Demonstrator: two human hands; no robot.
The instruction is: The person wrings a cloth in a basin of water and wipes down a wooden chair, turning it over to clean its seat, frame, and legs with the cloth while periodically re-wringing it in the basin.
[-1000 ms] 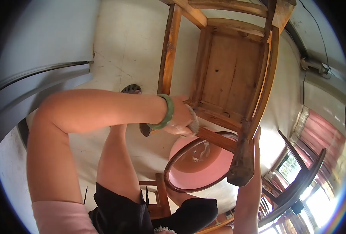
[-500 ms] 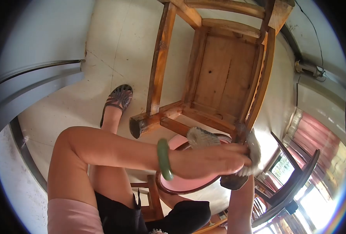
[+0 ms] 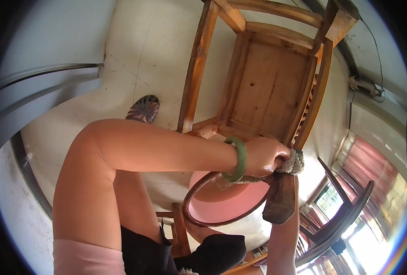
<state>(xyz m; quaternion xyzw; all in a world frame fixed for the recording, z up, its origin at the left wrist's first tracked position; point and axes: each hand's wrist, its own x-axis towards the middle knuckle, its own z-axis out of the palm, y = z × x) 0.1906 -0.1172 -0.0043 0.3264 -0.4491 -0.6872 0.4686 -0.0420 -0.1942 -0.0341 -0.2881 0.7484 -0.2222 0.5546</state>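
Observation:
My left hand [image 3: 266,156], with a green bangle [image 3: 241,159] at the wrist, is closed around a greyish-white fuzzy cloth [image 3: 293,162]. The cloth wraps a leg of the wooden chair [image 3: 263,82], near the leg's dark worn end [image 3: 278,206]. Tipped over, the chair shows the underside of its seat. My right forearm [image 3: 283,247] rises from the lower right behind that leg; the right hand is hidden there. Below my left wrist is a pink basin [image 3: 231,201] with a brown rim, partly covered by my arm.
A wooden stool [image 3: 180,229] stands near my knees. My sandalled foot [image 3: 144,109] rests on the pale floor [image 3: 125,59]. At the right are a dark chair [image 3: 345,220] and pink curtains [image 3: 366,156]. A grey-white panel [image 3: 47,55] borders the left.
My left hand has moved right and up along the chair leg with the cloth, its fingers now curled around it. More of the basin and leg end shows. The view has shifted slightly.

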